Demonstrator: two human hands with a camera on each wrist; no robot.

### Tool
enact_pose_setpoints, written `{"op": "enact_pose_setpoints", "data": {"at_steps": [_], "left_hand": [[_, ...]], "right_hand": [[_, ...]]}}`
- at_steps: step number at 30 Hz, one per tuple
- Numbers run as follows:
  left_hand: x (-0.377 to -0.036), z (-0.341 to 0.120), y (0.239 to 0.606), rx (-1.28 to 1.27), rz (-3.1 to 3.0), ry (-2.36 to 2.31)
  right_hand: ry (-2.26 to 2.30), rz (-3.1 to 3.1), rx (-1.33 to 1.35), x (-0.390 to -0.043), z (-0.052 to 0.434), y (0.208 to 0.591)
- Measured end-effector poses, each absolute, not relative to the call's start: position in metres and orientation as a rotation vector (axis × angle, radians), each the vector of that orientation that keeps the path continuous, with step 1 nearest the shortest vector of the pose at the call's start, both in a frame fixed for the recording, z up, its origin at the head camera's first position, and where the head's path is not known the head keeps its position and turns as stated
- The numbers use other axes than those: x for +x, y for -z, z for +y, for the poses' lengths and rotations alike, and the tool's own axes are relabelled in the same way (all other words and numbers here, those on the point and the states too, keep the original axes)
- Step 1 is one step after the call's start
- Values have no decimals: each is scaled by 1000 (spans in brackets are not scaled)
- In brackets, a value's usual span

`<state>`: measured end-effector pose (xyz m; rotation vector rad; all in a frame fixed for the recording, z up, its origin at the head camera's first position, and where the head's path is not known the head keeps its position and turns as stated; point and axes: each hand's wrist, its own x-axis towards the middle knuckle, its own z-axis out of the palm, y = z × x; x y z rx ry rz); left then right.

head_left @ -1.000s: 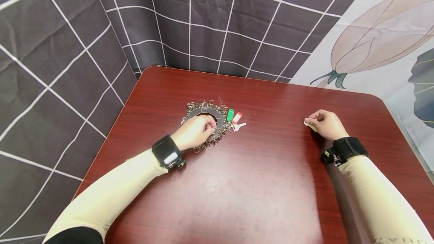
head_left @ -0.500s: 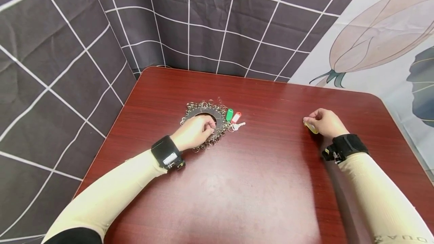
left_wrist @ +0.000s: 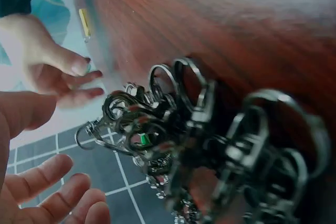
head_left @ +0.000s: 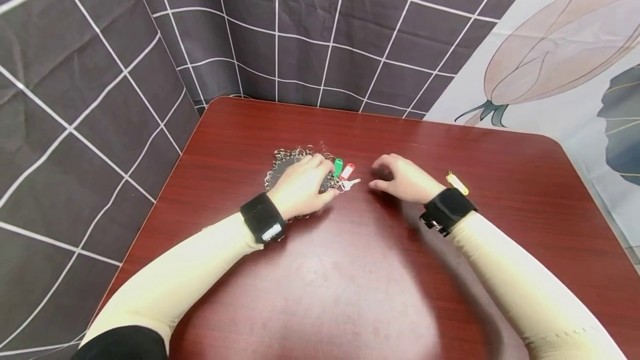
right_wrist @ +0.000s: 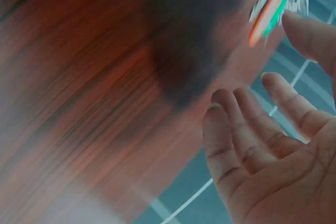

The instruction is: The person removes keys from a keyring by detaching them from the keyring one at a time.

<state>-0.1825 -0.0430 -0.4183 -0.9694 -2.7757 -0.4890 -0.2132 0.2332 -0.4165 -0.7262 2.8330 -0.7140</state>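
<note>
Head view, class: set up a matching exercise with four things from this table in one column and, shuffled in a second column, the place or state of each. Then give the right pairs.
Things:
1. yellow tag
2. green tag
3. left hand
4. right hand

Places or states:
A. rests on the pile of metal key rings
B. lies alone on the table beside the right wrist strap
C. open, fingers loose, just right of the red tag
D. lies between the ring pile and the red tag

Pairs: 1-B, 2-D, 3-A, 4-C
</note>
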Motion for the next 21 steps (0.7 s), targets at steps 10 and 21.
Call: {"op": "enact_pose_setpoints", "data": {"at_steps": [10,21], "left_hand": [[-186,-33,420,-990,-2831,339],[-191,-30,429,-1001,-2893,425]], "right_hand": [[680,2773,-933,-215,178,426],[702,2771,-914,-215,173,438]]}}
